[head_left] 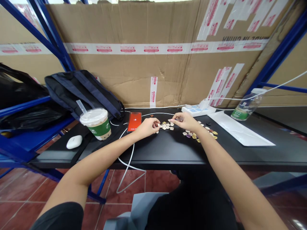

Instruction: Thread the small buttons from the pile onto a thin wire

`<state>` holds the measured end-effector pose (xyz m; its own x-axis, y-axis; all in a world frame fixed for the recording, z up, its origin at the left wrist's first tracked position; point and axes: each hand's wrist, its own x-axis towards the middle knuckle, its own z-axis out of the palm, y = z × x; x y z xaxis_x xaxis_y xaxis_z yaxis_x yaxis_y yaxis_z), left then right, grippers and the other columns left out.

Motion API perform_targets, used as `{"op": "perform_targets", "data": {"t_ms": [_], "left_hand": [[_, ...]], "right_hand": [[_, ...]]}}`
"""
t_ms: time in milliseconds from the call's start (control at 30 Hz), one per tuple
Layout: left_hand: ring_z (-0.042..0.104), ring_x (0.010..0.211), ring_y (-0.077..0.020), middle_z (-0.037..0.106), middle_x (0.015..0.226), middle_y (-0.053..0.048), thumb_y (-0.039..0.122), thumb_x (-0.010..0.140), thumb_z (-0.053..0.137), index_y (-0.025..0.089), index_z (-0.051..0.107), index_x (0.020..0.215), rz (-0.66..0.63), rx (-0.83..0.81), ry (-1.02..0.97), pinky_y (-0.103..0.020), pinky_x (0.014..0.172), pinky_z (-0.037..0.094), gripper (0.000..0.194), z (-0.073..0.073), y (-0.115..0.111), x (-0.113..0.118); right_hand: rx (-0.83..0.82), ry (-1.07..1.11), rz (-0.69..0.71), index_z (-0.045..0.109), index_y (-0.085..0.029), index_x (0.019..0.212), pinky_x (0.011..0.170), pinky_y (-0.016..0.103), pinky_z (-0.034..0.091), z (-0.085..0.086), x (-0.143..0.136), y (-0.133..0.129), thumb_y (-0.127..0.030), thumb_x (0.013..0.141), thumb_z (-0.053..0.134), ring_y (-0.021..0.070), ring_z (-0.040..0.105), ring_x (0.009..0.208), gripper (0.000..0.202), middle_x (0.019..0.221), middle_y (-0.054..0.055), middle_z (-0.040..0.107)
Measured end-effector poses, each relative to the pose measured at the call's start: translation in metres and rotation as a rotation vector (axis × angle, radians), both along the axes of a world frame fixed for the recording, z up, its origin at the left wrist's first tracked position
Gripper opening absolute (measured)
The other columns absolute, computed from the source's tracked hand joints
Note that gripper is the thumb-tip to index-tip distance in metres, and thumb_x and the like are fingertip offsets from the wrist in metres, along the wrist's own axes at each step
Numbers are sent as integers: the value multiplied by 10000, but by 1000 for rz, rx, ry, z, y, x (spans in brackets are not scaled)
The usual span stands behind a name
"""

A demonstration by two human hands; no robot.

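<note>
Left hand: fingertips together, grip unclear. Right hand pinches small pale piece, probably fingertip-held given its size. Pale pile between hands, mixed-colour pieces by right wrist; both presumably close for easy reach.

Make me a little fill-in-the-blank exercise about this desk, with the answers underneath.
The phone shows a bright ____ screen.
A straw pokes out of the ____ with the green band.
The clear bottle is to the ____ of the right hand.

Missing words: red; cup; right.
</note>
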<state>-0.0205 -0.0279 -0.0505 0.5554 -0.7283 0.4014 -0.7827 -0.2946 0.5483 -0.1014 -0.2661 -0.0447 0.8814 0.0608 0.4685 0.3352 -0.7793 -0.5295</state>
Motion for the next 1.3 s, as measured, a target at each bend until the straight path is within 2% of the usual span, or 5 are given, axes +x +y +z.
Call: {"op": "perform_targets", "data": {"t_ms": [267, 600, 767, 1133, 1300], "left_hand": [[628, 638, -119, 687, 735, -21, 161, 808, 656, 128, 681, 944, -19, 3, -7, -217, 635, 495, 143, 1, 1, 1], [633, 636, -119, 673, 733, -12, 131, 785, 657, 137, 659, 930, 0, -27, 8, -214, 625, 506, 145, -1, 1, 2], [630, 627, -116, 667, 721, -7, 126, 781, 656, 135, 659, 929, -3, -41, 8, -213, 620, 508, 148, -2, 1, 4], [621, 628, -112, 663, 732, -4, 117, 788, 649, 139, 655, 932, -10, -48, 3, -214, 619, 503, 145, -3, 0, 5], [618, 624, -111, 658, 725, 0, 108, 784, 643, 137, 654, 920, -22, -50, 2, -213, 618, 499, 140, -4, 1, 6]], "right_hand": [[20, -27, 17, 671, -177, 786, 565, 283, 391, 0, 0, 1, -480, 830, 655, 136, 467, 568, 307, 627, 14, 585], [62, -51, 32, 671, -177, 783, 602, 304, 438, 4, -3, 4, -511, 826, 653, 156, 529, 614, 338, 718, 49, 655], [56, -18, 18, 676, -171, 770, 629, 313, 455, 5, -3, 4, -535, 865, 605, 172, 567, 636, 383, 703, 58, 670], [45, -54, 27, 677, -178, 776, 605, 304, 444, 4, -2, 4, -514, 848, 637, 166, 555, 620, 345, 700, 50, 667], [77, -15, 9, 699, -166, 753, 627, 314, 453, 6, -3, 5, -532, 864, 613, 170, 570, 627, 393, 701, 63, 683]]}}
